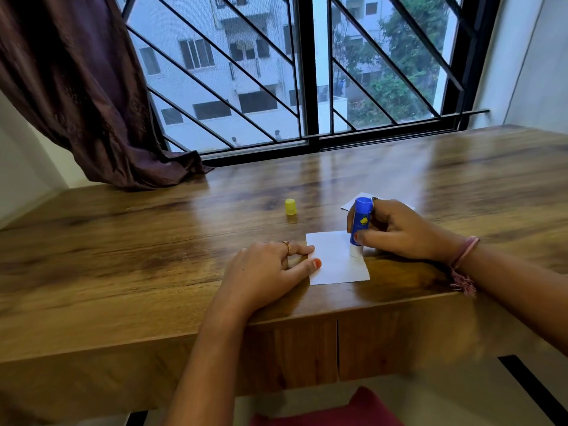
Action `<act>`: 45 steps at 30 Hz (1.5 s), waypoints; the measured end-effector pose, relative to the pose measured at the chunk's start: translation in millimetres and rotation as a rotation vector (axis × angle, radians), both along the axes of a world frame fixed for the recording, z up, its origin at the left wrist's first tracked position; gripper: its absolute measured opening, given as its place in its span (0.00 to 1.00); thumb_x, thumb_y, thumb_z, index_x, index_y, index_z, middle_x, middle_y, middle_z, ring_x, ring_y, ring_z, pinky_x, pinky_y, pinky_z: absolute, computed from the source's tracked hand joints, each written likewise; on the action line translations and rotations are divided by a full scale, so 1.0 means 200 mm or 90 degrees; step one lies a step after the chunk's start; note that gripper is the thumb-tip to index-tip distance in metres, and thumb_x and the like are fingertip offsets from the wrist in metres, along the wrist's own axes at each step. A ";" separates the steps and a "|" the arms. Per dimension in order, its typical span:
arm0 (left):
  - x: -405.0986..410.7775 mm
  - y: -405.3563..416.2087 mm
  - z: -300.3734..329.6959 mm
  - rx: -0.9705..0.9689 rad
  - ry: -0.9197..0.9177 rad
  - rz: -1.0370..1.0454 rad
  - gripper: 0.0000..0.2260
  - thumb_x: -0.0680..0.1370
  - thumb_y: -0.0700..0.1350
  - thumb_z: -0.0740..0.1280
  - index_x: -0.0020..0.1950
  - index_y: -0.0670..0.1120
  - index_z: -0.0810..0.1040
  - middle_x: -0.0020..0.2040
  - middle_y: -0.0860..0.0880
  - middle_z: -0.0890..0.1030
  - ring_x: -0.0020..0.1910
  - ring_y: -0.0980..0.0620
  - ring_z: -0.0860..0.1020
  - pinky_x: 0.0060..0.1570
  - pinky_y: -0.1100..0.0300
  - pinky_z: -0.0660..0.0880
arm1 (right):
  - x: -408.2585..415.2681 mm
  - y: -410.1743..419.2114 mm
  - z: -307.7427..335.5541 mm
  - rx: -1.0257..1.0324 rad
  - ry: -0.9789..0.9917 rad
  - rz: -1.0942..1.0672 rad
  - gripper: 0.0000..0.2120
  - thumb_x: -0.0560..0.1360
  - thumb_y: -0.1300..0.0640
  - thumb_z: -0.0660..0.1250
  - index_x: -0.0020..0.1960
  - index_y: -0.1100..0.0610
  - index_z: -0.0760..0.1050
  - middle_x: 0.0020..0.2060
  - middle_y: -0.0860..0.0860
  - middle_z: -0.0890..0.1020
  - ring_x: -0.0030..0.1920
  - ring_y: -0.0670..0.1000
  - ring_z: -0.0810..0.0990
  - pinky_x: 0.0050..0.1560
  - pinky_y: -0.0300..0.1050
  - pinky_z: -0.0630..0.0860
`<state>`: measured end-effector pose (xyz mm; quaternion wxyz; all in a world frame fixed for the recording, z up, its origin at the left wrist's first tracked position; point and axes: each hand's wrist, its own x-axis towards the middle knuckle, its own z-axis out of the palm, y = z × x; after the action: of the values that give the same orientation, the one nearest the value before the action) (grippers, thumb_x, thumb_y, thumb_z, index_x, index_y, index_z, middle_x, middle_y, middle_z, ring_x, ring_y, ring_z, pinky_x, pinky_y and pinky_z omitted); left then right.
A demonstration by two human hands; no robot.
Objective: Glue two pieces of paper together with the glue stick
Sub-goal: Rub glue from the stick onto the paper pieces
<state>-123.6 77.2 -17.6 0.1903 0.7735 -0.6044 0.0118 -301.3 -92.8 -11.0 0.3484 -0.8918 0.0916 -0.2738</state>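
A small white square of paper lies flat near the front edge of the wooden table. My left hand presses its left edge with straight fingertips. My right hand grips a blue glue stick upright, its white tip down on the paper's right part. A second white paper lies behind it, mostly hidden by the stick and my right hand. The yellow cap of the glue stick stands on the table, apart to the left.
A barred window runs along the table's far edge. A dark curtain hangs at the back left, its end lying on the table. White walls close both sides. Red fabric shows below the table's front edge.
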 end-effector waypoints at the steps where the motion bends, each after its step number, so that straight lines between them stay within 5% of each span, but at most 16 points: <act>1: 0.00 0.00 0.00 0.001 0.001 -0.001 0.18 0.74 0.67 0.59 0.60 0.65 0.75 0.38 0.68 0.72 0.29 0.60 0.66 0.30 0.61 0.61 | 0.00 0.00 0.00 0.002 0.002 0.006 0.04 0.69 0.58 0.66 0.42 0.57 0.77 0.37 0.66 0.77 0.36 0.60 0.75 0.40 0.50 0.74; 14: 0.00 0.00 0.00 -0.005 0.000 0.001 0.17 0.74 0.67 0.59 0.60 0.65 0.76 0.40 0.66 0.72 0.30 0.59 0.66 0.32 0.60 0.62 | -0.01 0.00 0.00 0.011 -0.016 0.003 0.07 0.68 0.59 0.66 0.43 0.62 0.76 0.38 0.68 0.76 0.38 0.65 0.75 0.42 0.56 0.74; 19: 0.00 0.00 -0.01 -0.007 -0.001 0.010 0.18 0.73 0.68 0.59 0.59 0.66 0.76 0.37 0.68 0.72 0.29 0.60 0.66 0.29 0.62 0.61 | -0.01 0.03 0.01 0.070 0.009 0.072 0.05 0.68 0.65 0.64 0.42 0.58 0.76 0.35 0.53 0.79 0.35 0.47 0.77 0.39 0.40 0.76; 23: 0.00 0.00 -0.01 -0.007 0.000 0.014 0.17 0.73 0.68 0.59 0.59 0.66 0.76 0.38 0.68 0.71 0.28 0.60 0.66 0.30 0.62 0.61 | -0.01 0.01 0.00 0.065 -0.016 0.053 0.04 0.68 0.63 0.65 0.43 0.61 0.76 0.37 0.65 0.78 0.37 0.63 0.76 0.42 0.58 0.75; 29: 0.01 0.00 -0.01 0.001 -0.003 0.002 0.18 0.74 0.68 0.58 0.60 0.65 0.75 0.39 0.66 0.72 0.28 0.61 0.65 0.29 0.62 0.60 | -0.03 0.04 0.01 0.108 0.019 0.108 0.09 0.67 0.66 0.65 0.41 0.53 0.77 0.33 0.51 0.79 0.34 0.48 0.75 0.38 0.41 0.73; 33: 0.00 0.00 0.00 0.003 -0.009 0.002 0.18 0.74 0.68 0.58 0.60 0.65 0.75 0.39 0.66 0.72 0.28 0.61 0.65 0.29 0.62 0.60 | -0.02 0.04 0.01 0.102 0.002 0.089 0.04 0.67 0.64 0.65 0.41 0.59 0.76 0.34 0.54 0.78 0.35 0.50 0.76 0.40 0.45 0.73; 36: 0.01 0.00 -0.01 0.004 -0.007 0.001 0.19 0.73 0.68 0.58 0.61 0.65 0.75 0.39 0.66 0.72 0.28 0.61 0.65 0.29 0.62 0.60 | -0.03 0.06 0.01 0.104 0.016 0.131 0.04 0.67 0.59 0.66 0.41 0.53 0.76 0.34 0.61 0.77 0.35 0.54 0.74 0.39 0.45 0.71; 40: 0.01 0.00 -0.01 0.000 -0.010 0.004 0.19 0.73 0.68 0.57 0.61 0.66 0.75 0.27 0.59 0.68 0.28 0.61 0.66 0.29 0.62 0.59 | -0.03 0.06 0.02 0.115 0.014 0.131 0.06 0.67 0.65 0.65 0.41 0.55 0.76 0.35 0.52 0.78 0.35 0.48 0.76 0.39 0.41 0.73; 45: 0.01 0.00 -0.01 0.005 -0.015 0.006 0.19 0.74 0.68 0.57 0.61 0.66 0.75 0.27 0.60 0.66 0.29 0.61 0.66 0.30 0.62 0.60 | -0.04 0.07 0.03 0.103 0.031 0.159 0.07 0.66 0.63 0.66 0.41 0.54 0.76 0.33 0.48 0.78 0.34 0.42 0.75 0.39 0.35 0.72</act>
<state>-122.0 76.5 -19.1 0.1802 0.7768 -0.6031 0.0194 -309.3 -78.8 -5.7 0.4479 -0.8717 0.0102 -0.1984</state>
